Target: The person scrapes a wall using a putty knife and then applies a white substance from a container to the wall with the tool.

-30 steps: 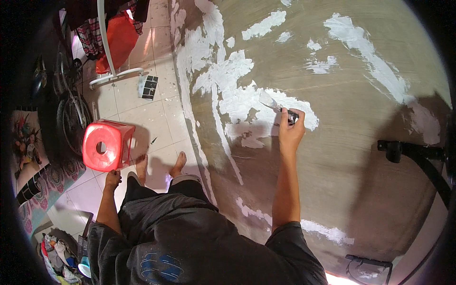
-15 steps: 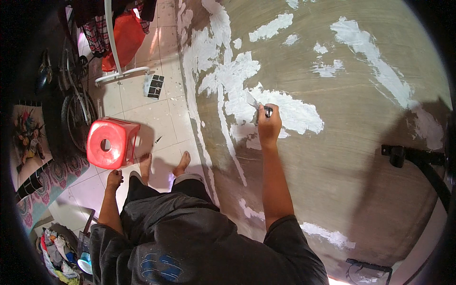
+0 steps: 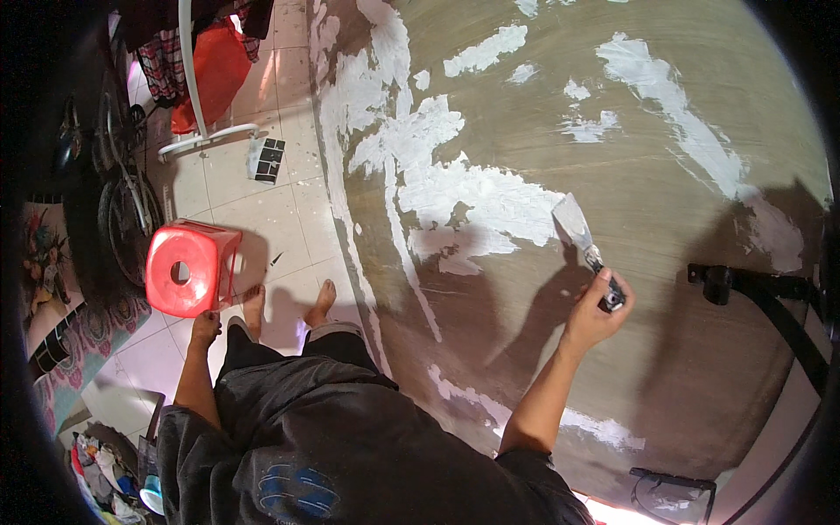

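Putty knife point(image 3: 574, 224) swung to the white patch's point(image 3: 512, 206) right end, right hand point(image 3: 595, 317) clenched around it; left hand point(image 3: 206, 326) curled, contents unclear. Apparently mid-smoothing; next pass called for flat, even pressure.

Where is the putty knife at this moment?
In the head view, the putty knife is right of centre, held in the right hand, its blade near the right end of the large white patch.

Stool point(image 3: 201, 273) on flr point(image 3: 293, 210) L, wall point(image 3: 647, 192) R
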Demonstrator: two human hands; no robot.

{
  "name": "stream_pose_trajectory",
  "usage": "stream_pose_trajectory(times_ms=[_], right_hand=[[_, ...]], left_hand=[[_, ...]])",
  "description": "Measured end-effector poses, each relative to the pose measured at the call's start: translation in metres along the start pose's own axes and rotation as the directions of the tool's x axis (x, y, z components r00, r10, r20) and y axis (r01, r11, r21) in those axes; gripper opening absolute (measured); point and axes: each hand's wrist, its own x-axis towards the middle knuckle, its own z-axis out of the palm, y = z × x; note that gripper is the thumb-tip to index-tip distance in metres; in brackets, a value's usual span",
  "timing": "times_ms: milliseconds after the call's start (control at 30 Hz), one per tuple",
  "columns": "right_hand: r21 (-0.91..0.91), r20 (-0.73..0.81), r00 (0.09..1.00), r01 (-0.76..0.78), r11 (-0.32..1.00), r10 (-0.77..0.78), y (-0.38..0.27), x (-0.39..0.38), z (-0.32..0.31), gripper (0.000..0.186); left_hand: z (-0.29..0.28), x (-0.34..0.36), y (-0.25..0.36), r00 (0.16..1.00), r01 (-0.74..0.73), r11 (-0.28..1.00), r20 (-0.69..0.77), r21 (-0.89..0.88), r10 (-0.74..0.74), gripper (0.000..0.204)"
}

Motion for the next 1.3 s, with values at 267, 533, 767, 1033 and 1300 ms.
stream_pose_trajectory(times_ms=[267, 533, 767, 1033, 1300], right_hand=[[0.088, 0.079, 0.995, 0.048, 0.995, -0.055, 0.007, 0.003, 0.017, 0.022], [-0.029, 0.109, 0.977, 0.186, 0.982, -0.182, 0.022, 0.002, 0.063, 0.022], [-0.044, 0.169, 0.947, 0.285, 0.958, -0.274, 0.025, -0.004, 0.097, 0.021], [0.106, 0.220, 0.961, 0.149, 0.983, -0.170, 0.013, -0.013, 0.114, 0.022], [0.018, 0.110, 0.989, 0.093, 0.996, -0.094, 0.023, 0.007, 0.036, 0.024]], left_hand=[[-0.001, 0.032, 0.005, 0.998, -0.066, 0.997, 0.008, 0.027, 0.065, 0.036], [-0.006, 0.014, -0.002, 1.000, -0.002, 0.999, -0.027, -0.040, 0.001, 0.039], [-0.012, -0.014, -0.026, 0.990, 0.127, 0.992, -0.053, -0.019, -0.128, 0.035], [-0.012, -0.006, -0.026, 0.994, 0.097, 0.995, -0.044, -0.037, -0.099, 0.035], [-0.013, 0.028, 0.001, 0.999, -0.042, 0.998, 0.002, 0.038, 0.042, 0.037]])
